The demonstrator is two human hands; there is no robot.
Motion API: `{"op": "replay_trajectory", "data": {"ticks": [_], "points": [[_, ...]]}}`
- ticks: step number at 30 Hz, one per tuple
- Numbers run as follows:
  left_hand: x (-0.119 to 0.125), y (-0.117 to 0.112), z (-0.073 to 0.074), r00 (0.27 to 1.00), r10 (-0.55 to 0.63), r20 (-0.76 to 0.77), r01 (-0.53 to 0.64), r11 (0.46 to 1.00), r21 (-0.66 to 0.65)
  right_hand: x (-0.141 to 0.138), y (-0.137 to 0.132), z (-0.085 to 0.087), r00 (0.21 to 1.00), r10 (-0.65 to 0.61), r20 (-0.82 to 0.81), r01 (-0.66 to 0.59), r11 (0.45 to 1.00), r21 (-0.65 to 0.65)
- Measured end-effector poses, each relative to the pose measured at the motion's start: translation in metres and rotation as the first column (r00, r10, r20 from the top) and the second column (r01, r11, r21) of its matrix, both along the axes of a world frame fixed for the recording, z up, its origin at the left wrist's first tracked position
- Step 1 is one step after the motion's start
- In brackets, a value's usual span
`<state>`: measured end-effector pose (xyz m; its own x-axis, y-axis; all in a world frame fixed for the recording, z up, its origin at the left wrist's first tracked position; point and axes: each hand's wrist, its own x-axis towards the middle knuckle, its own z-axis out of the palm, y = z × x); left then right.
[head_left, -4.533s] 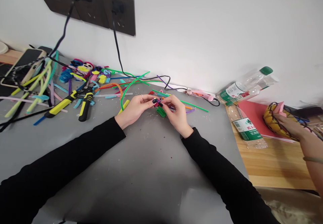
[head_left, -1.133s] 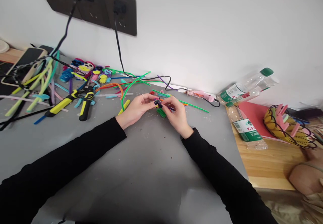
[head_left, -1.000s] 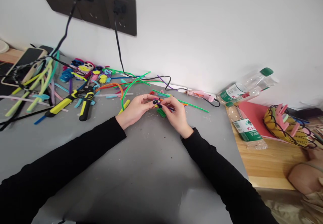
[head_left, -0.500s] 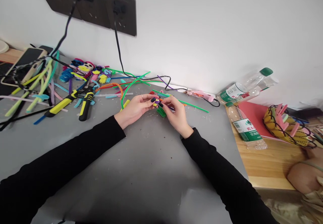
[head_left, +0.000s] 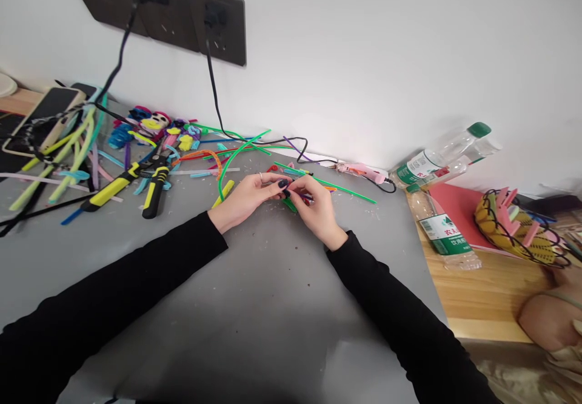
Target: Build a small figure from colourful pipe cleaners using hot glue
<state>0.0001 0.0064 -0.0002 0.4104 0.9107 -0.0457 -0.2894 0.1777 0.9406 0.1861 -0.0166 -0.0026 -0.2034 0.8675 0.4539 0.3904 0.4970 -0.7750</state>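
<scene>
My left hand (head_left: pixel 248 196) and my right hand (head_left: pixel 314 205) meet fingertip to fingertip over the grey mat (head_left: pixel 254 307), just past its middle. Both pinch one small multicoloured craft piece (head_left: pixel 286 189); its shape is mostly hidden by my fingers. A short green piece (head_left: pixel 291 205) lies right under my right fingers. Green pipe cleaners (head_left: pixel 339 187) stretch away to the right behind my hands.
Yellow-handled pliers (head_left: pixel 152 187) and loose coloured pipe cleaners (head_left: pixel 68 155) lie at left, small craft figures (head_left: pixel 154 122) behind them. A pink glue gun (head_left: pixel 366 171) is corded at the back. Water bottles (head_left: pixel 439 225), a wire basket (head_left: pixel 518 228) and another person's arm (head_left: pixel 548 316) are at right.
My hands have kept working the small piece in place, the fingertips drawing closer together over it. The other person's hand left the basket and dropped to the lower right.
</scene>
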Motion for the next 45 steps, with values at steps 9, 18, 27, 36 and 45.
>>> {"op": "replay_trajectory", "data": {"ticks": [9,18,27,36,45], "points": [[-0.0004,0.0022,-0.0051,0.993,0.097,0.062,-0.092,0.993,-0.079,-0.0005,-0.0010,0.0013,1.000,0.003,0.015,-0.003,1.000,0.020],[0.0007,0.0031,-0.0031,0.986,0.071,0.150,-0.046,0.985,-0.166,-0.0007,-0.0012,0.0027,1.000,-0.017,-0.017,0.018,1.000,0.009],[-0.0005,0.0025,-0.0022,0.996,0.012,0.093,-0.004,0.996,-0.087,-0.0006,-0.0013,0.0021,0.999,-0.044,-0.018,0.044,0.999,-0.004],[0.0001,0.0020,0.0013,1.000,0.010,0.027,-0.009,0.999,-0.031,-0.0009,-0.0007,0.0021,0.998,-0.042,-0.042,0.040,0.998,-0.047],[-0.0031,0.0055,-0.0046,0.995,0.085,0.060,-0.078,0.991,-0.112,-0.0005,0.0008,0.0010,0.999,-0.041,-0.035,0.040,0.999,-0.030]]}}
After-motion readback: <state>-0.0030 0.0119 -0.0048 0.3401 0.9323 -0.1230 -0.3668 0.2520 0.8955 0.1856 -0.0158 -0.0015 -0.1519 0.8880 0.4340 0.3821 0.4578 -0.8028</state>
